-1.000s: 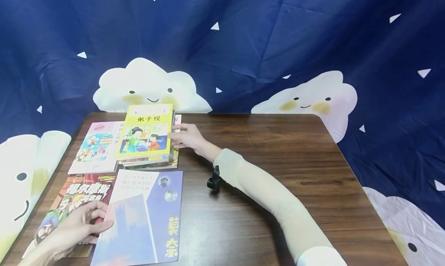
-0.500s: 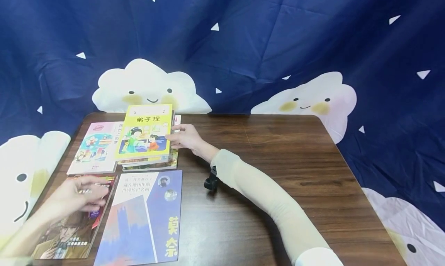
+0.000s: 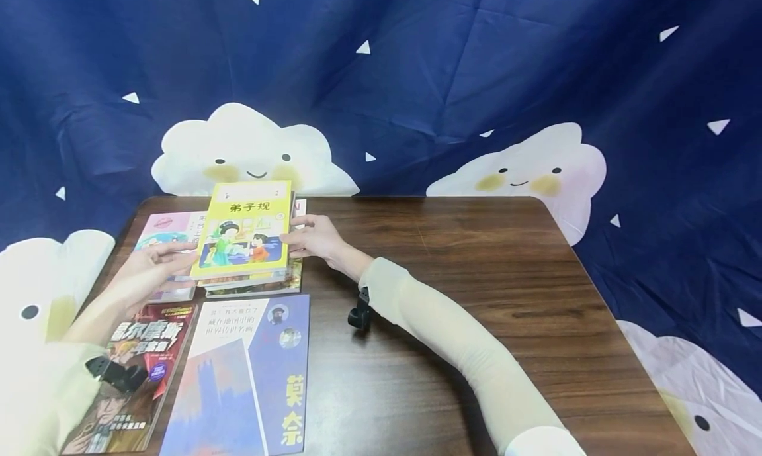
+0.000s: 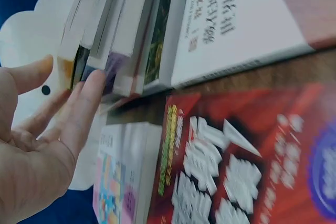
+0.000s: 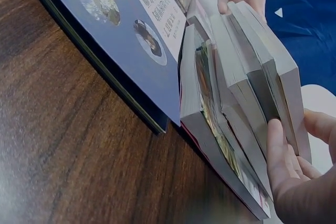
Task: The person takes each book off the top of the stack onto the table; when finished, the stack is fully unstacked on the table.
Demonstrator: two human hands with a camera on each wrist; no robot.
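A yellow book (image 3: 241, 231) with a picture cover tops a stack of several books at the back left of the table. My right hand (image 3: 319, 237) pinches its right edge, thumb on the cover and fingers against the side. My left hand (image 3: 151, 271) reaches to the yellow book's left edge, fingers fairly straight and tips right at the side. In the left wrist view, the left hand (image 4: 42, 140) has its thumb apart from the fingers, beside the stacked page edges. The right wrist view shows the right hand's fingertips (image 5: 275, 129) at the upper books.
In front of the stack lies a blue-and-white book (image 3: 238, 376). Left of that is a red comic-style book (image 3: 145, 357), partly under my left sleeve. A pink book (image 3: 178, 290) lies left of the stack. A dark blue cloud-print curtain (image 3: 405, 79) hangs behind the wooden table (image 3: 452, 277).
My left hand has let go of the blue-and-white book's left edge and moved up and forward to the stack's left side. The right hand has stayed at the yellow book.
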